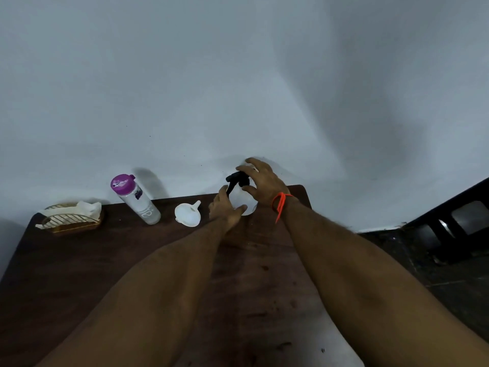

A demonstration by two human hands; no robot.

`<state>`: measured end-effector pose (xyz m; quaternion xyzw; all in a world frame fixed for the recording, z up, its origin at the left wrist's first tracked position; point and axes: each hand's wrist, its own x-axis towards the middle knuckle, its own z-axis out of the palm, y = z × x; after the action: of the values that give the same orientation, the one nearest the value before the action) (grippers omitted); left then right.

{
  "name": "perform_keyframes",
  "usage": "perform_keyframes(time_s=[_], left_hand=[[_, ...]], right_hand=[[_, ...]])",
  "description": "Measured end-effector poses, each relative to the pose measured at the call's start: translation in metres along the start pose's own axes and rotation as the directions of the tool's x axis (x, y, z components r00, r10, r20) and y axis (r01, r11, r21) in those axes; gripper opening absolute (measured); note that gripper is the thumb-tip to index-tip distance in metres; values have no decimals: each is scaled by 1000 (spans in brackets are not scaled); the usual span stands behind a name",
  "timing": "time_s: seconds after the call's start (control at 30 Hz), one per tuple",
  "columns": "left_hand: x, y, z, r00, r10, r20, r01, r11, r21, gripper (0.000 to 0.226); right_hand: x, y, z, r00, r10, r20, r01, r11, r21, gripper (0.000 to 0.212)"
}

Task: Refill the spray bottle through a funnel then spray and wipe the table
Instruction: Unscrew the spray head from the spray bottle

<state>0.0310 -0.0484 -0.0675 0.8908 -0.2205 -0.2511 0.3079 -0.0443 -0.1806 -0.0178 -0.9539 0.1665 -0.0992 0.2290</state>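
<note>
nearest, two bare forearms run up from six o'clock across the dark wooden table (79, 274) and meet at its far edge, about one o'clock of the tabletop's middle. there the left hand (225, 207) curls round the lower body of the clear spray bottle (242, 200), steadying it, while the right hand (260, 181), an orange thread (280, 205) on its wrist, closes its fingers over the black trigger head (235, 180). the bottle looks light, thin-walled and smooth, probably easy to tip or squash, so it is best held low on the body while the head is turned at its collar. at nine o'clock of the bottle a white funnel (188, 213) lies on its side; further left a purple-capped water bottle (135, 198) stands, then a wire basket (71, 219) with a white cloth (88, 207).
</note>
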Motion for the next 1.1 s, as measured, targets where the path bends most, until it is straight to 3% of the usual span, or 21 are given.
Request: perform_keyframes(time_s=[0.13, 0.43, 0.63, 0.77, 1.1], left_hand=[[7, 0, 5, 996, -87, 10, 87, 995, -50, 93], [5, 3, 17, 996, -30, 86, 23, 996, 82, 90], [-17, 10, 15, 997, -73, -25, 71, 995, -71, 77], [-33, 25, -6, 993, -20, -118, -6, 977, -213, 51], [-97, 52, -60, 987, 76, -143, -110, 962, -251, 42]], right_hand=[[8, 2, 3, 1000, -8, -1, 8, 998, 63, 43], [9, -9, 12, 999, 31, 21, -35, 972, 232, 23], [1, -23, 5, 997, 25, 71, -46, 951, 306, 27], [-4, -41, -15, 995, 90, 34, -96, 908, 408, 32], [-27, -97, -79, 998, 28, 54, -49, 893, 447, 30]])
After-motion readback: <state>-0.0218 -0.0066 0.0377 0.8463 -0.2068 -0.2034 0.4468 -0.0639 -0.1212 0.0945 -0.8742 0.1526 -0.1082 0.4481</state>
